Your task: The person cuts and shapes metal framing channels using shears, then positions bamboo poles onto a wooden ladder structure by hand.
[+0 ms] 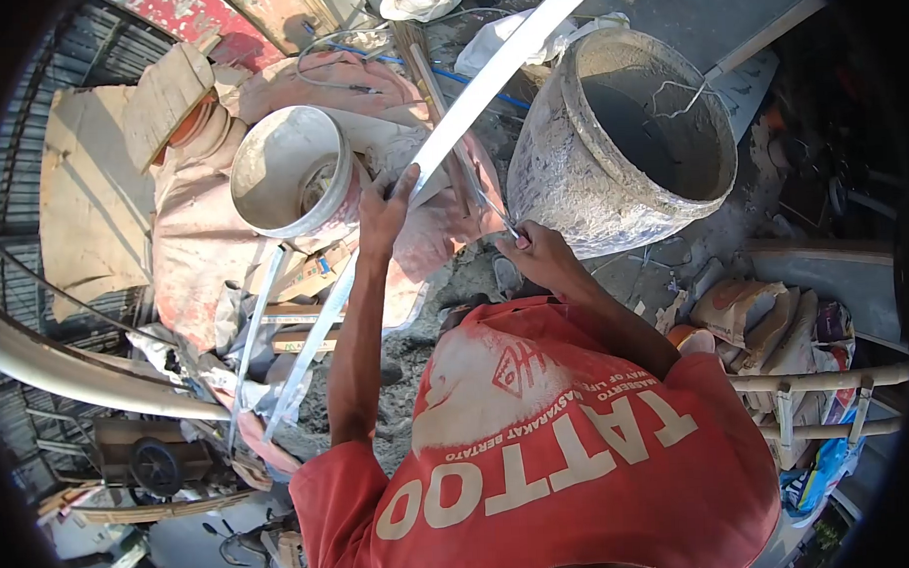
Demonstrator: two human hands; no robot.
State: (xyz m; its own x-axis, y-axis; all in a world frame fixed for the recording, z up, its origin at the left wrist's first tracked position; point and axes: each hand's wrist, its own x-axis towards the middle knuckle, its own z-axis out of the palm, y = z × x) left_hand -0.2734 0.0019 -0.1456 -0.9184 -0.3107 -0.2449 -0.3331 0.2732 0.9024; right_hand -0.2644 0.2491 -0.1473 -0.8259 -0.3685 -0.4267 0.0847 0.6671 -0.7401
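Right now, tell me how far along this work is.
Done: nothing I can confirm; no finished piece is recognizable. In hand: the left hand grips a long pale strip, while the right hand holds a thin tool. Left: probably tool work on that strip; another strip lies unheld, though its part is unclear.

The one camera sits on the person's head — it looks forward and steeply down, wide and round-edged, with red shirt very near, left hand and right hand farther.
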